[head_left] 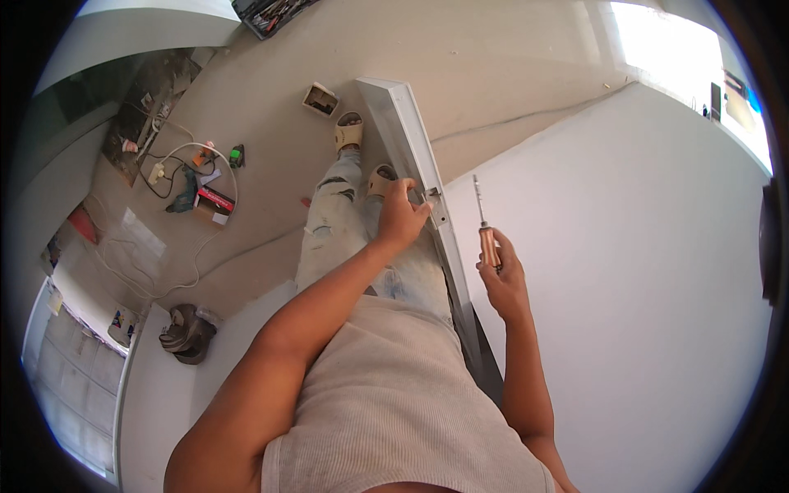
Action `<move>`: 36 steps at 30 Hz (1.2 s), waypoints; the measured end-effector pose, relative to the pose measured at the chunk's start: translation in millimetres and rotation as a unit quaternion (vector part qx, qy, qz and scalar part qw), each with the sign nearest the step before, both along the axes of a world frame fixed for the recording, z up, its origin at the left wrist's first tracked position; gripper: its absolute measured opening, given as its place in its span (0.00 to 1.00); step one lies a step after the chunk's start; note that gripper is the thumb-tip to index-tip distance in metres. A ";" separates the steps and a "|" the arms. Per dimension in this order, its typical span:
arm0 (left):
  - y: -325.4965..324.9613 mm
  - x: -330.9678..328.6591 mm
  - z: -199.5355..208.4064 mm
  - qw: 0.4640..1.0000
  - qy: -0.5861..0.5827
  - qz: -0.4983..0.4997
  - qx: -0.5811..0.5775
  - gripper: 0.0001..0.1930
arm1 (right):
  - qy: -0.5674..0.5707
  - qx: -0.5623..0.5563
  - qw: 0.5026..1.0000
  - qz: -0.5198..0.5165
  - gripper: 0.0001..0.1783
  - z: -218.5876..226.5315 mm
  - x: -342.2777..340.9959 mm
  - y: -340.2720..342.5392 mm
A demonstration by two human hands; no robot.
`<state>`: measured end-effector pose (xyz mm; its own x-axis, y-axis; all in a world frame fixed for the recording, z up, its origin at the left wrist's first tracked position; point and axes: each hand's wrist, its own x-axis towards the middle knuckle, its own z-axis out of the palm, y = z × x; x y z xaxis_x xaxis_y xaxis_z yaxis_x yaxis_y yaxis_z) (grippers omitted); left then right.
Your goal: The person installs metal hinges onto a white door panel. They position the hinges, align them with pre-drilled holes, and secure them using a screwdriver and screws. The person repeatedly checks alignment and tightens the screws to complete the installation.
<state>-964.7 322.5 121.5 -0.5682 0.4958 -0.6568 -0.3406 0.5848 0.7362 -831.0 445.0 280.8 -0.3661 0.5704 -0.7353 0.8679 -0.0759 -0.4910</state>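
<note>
A white door (415,135) stands edge-on in front of me, with a small metal latch (433,194) set in its narrow edge. Beside that latch is my left hand (401,220), its fingers curled and the thumb against the door. Whatever lies between these fingertips is too small to make out. My right hand (503,279) grips a screwdriver (489,245) by its brownish handle. The shaft points away from me, up and slightly left, and its tip is apart from the door.
A small open box (321,100) lies by my sandalled foot. On the left are a power drill (182,193), a red box (215,200), a green tool (237,156) and loose cables (197,146). Farther back sits a toolbox (271,15); a bag (187,333) rests lower left. A white wall (625,263) rises at right.
</note>
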 end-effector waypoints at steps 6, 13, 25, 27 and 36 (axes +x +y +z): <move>-2.4 -5.9 -22.3 0.993 0.043 -0.113 -0.005 0.22 | -0.004 0.019 0.997 -0.075 0.08 -77.8 -32.0 2.4; -3.7 -10.1 -23.6 0.995 -0.014 -0.101 0.004 0.20 | 0.095 0.066 0.992 -0.042 0.12 -155.9 -32.6 0.5; -3.7 -8.7 -29.0 0.995 0.019 -0.086 0.052 0.21 | 0.188 0.132 0.972 0.050 0.12 -152.2 -22.9 -7.9; -2.5 -7.5 -27.1 0.995 0.034 -0.086 0.048 0.21 | 0.200 0.144 0.967 0.066 0.12 -156.0 -19.0 -8.5; -6.1 -0.2 -34.9 0.993 0.071 -0.068 0.067 0.24 | 0.189 0.173 0.958 0.127 0.13 -163.0 -19.2 -3.2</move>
